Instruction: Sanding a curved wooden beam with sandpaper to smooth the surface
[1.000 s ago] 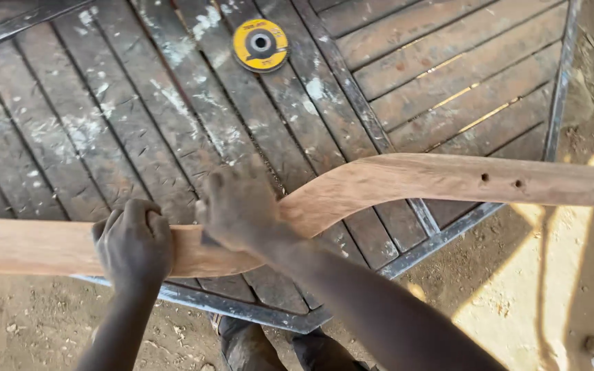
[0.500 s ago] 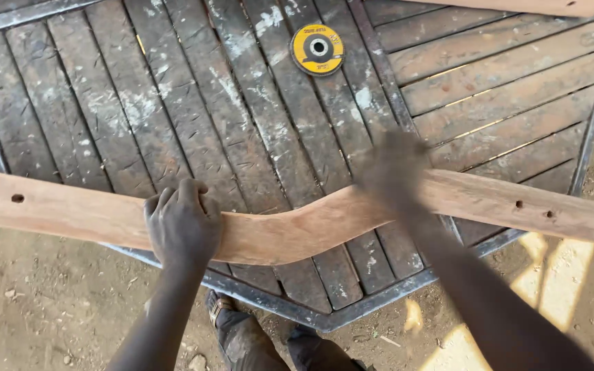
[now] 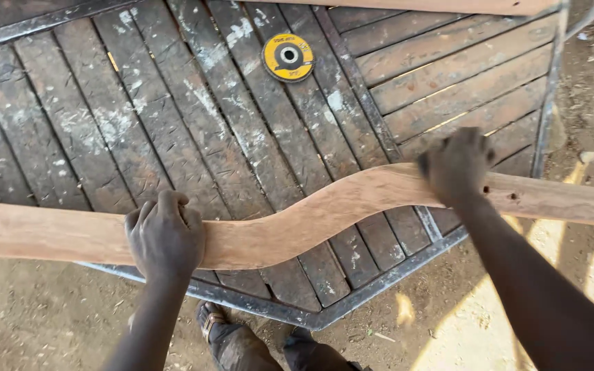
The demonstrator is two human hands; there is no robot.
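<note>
Slatted wooden table (image 3: pixel 173 137) with metal frame is sitting under everything. Curved wooden plank (image 3: pixel 297 223) is lying across its near edge, overhanging both sides. Left hand (image 3: pixel 165 237) is clamping down over the plank; right hand (image 3: pixel 456 165) is pressing on it, fingers curled. Yellow grinding disc (image 3: pixel 288 57) is lying well apart.

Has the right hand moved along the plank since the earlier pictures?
Yes. The right hand slid rightward along the plank, away from the left hand, and now rests near the two drilled holes.
</note>
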